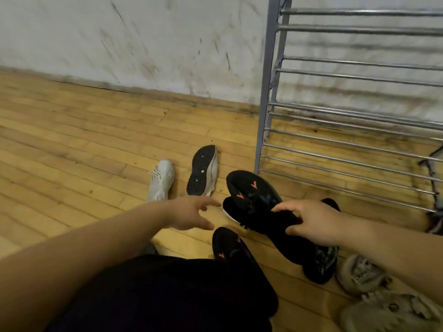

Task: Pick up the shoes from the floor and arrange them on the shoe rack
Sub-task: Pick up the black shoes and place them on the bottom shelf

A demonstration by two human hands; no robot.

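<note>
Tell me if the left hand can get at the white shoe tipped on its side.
Probably yes: the left hand is open, holding nothing, and only bare floor lies between it and the tipped white shoe.

Left arm bare, reaching in from lower left, forearm stretched forward and rightward. Left hand (191, 214) palm down, fingers spread and relaxed, index finger pointing toward right hand, thumb splayed below; holds nothing. Right arm bare, entering from right edge, wrist bent inward. Right hand (311, 224) grips black shoe (251, 185): fingers (284, 207) curled over top, thumb underneath. Hands near each other, not touching. Dark-clothed leg below left hand.
</note>
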